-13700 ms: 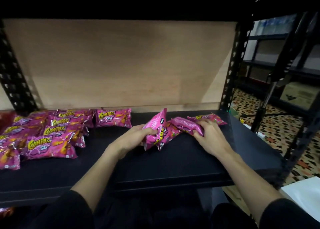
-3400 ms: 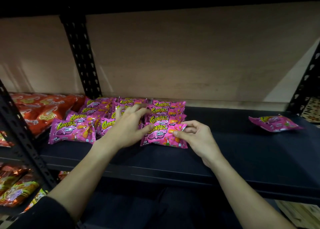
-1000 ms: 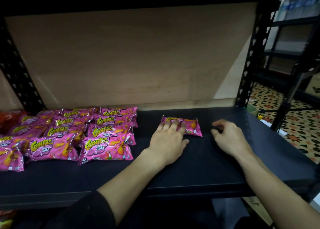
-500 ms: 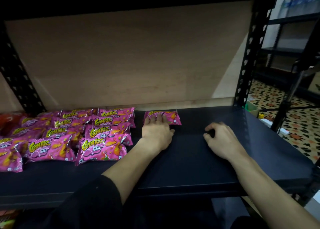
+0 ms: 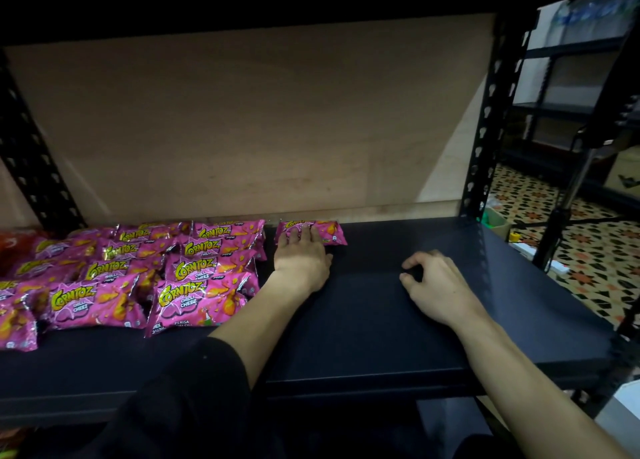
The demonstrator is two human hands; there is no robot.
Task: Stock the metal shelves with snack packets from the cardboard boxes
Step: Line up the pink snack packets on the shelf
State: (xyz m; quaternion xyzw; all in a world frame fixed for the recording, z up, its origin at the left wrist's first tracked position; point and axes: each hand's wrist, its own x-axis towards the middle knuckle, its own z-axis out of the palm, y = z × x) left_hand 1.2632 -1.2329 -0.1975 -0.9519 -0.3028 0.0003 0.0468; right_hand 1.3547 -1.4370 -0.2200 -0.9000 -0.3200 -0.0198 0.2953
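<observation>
– Squaring up this lone packet (image 5: 311,231) at the back of the shelf (image 5: 381,337) is the job right now. My left hand (image 5: 301,261) lies flat on it, fingers straight, pressing down rather than gripping.

– Where does it belong?

– It sits just right of the pink rows (image 5: 194,278), with a narrow gap between, close to the wooden back board (image 5: 259,129). I reckon it starts a new column. So I want its left edge beside the rearmost packet of the neighbouring row, and its top edge parallel to the board.

– Any trick to it?

– Light pressure. These bags look puffed with air and the foil is slick, so a hard push would probably crush the snacks or send it skidding. I'd slide it with flat fingers, then lift straight off so it doesn't drag along.

– And your other hand?

– My right hand (image 5: 436,285) rests on bare shelf well to the right, fingers loosely curled. The light is dim there, but it looks to hold nothing.

– What after that?

– I'd leave room in front for the next packets to overlap it, labels up, the way the rows at left do. The cardboard boxes aren't in my view, so fetching more stock means turning away.
</observation>
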